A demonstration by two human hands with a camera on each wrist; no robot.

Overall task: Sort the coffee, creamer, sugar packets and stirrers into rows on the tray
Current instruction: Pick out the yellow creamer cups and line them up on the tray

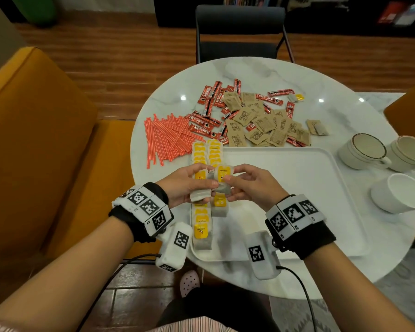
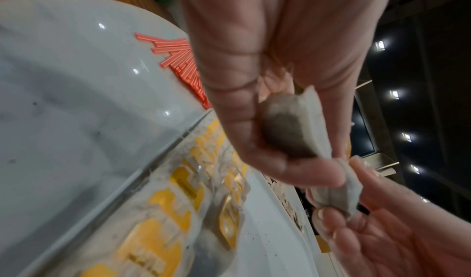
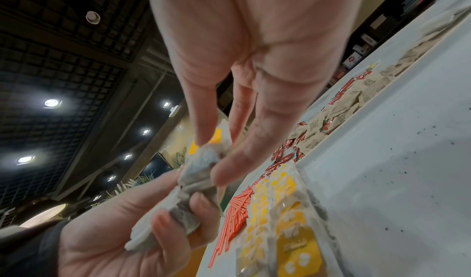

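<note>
Separating the two tangled tea bags: with left hand [image 1: 185, 183] pinching one bag [image 1: 199, 195] and right hand [image 1: 247, 185] pinching the other [image 1: 222, 174], draw apart gently, then lay flat in the second row on the tray [image 1: 297, 178].

head camera downward, wrist cameras close

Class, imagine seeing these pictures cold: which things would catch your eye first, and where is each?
First, the hands, left hand and right hand, pinching yellow-tagged tea bags above the white tray. Behind it lie orange stirrers fanned at the table's left and a jumble of red coffee sticks and brown sugar packets.
</note>
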